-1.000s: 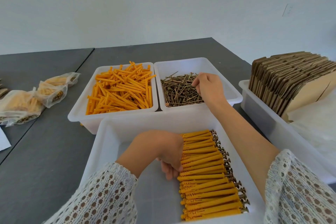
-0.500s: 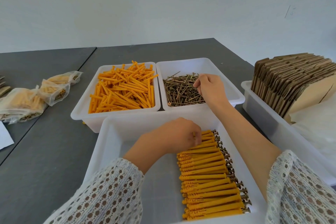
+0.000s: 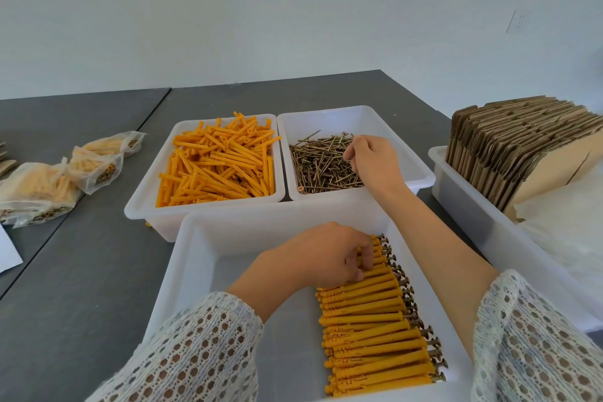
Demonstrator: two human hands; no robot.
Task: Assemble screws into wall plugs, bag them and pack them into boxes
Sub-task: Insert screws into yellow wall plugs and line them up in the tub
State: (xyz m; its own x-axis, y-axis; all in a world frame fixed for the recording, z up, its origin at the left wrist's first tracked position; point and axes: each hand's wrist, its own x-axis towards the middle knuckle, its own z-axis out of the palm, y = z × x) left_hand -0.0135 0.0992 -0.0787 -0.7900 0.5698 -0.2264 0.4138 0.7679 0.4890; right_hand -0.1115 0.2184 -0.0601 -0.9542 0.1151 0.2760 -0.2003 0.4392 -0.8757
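A row of assembled orange plugs with screws (image 3: 368, 330) lies along the right side of the nearest white bin (image 3: 195, 238). My left hand (image 3: 326, 254) rests at the far end of that row, its fingers curled over the top plugs. Behind stand a bin of loose orange wall plugs (image 3: 222, 163) and a bin of loose screws (image 3: 319, 170). My right hand (image 3: 372, 163) is down in the screw bin, fingertips pinched together on a screw at the pile's far right.
Filled clear bags (image 3: 49, 186) lie on the grey table at the left. At the right, a long white bin (image 3: 463, 202) holds flat cardboard boxes (image 3: 509, 140) and a heap of clear plastic (image 3: 567, 232). A white paper corner shows at far left.
My left hand has moved from the left side of the plug row up to its far end. My right hand has stayed in the screw bin, shifting slightly over the pile.
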